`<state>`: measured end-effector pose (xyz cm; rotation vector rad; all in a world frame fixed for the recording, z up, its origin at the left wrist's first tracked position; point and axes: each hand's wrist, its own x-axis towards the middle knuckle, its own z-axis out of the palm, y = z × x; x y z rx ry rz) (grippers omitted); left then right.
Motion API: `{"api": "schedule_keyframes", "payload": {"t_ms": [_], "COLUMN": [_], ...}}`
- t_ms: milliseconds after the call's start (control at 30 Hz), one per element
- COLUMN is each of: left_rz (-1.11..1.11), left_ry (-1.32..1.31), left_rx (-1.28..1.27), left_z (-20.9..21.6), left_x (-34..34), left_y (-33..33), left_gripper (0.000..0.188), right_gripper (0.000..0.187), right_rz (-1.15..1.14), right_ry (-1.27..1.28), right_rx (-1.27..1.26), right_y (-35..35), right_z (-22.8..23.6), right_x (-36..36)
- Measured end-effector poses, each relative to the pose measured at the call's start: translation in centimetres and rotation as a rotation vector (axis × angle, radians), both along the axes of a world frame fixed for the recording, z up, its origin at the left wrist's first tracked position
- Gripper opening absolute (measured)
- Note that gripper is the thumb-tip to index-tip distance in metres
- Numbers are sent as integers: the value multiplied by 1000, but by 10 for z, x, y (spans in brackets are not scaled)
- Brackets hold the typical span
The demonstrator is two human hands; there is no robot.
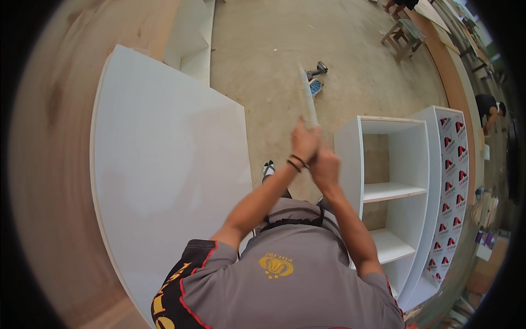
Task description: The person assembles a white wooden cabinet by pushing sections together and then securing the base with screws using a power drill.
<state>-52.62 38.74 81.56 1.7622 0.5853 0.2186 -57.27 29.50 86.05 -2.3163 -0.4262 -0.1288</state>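
Both my hands are close together in front of my body, blurred by motion. A long, thin white strip (308, 94) runs up and away from them over the floor. My left hand (304, 141), with dark bands at the wrist, is closed on the strip's near end. Just below and to the right, my right hand (326, 167) is also closed around that end, its fingers partly hidden. Beyond the strip, a cordless drill (320, 68) lies on the floor beside a small container of blue bits (315, 86).
A large white panel (175, 164) stands on my left. On my right is a white open shelf unit (394, 189), with a pattern-printed panel (452, 192) beside it. A wooden stool (404, 35) stands farther off. Other people (487, 109) are at the far right and top.
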Motion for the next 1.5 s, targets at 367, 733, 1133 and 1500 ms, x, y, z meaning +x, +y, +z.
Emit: {"api": "schedule_keyframes", "payload": {"t_ms": [367, 733, 1133, 1500], "left_rz": [-180, 221, 346, -472], "left_ry": [591, 701, 1157, 502], "left_rx": [294, 251, 1155, 87], "left_z": [-240, -418, -385, -606], "left_x": [58, 17, 146, 526], "left_y": [309, 432, 410, 249], "left_gripper": [51, 48, 39, 33], "right_gripper": [35, 22, 36, 27], "right_rz": [-209, -537, -243, 46], "right_ry": [652, 1467, 984, 537], "right_rx": [-174, -365, -402, -705], "right_y": [-13, -131, -61, 64], "right_z": [-201, -221, -391, -685], "right_x": [7, -93, 374, 773]}}
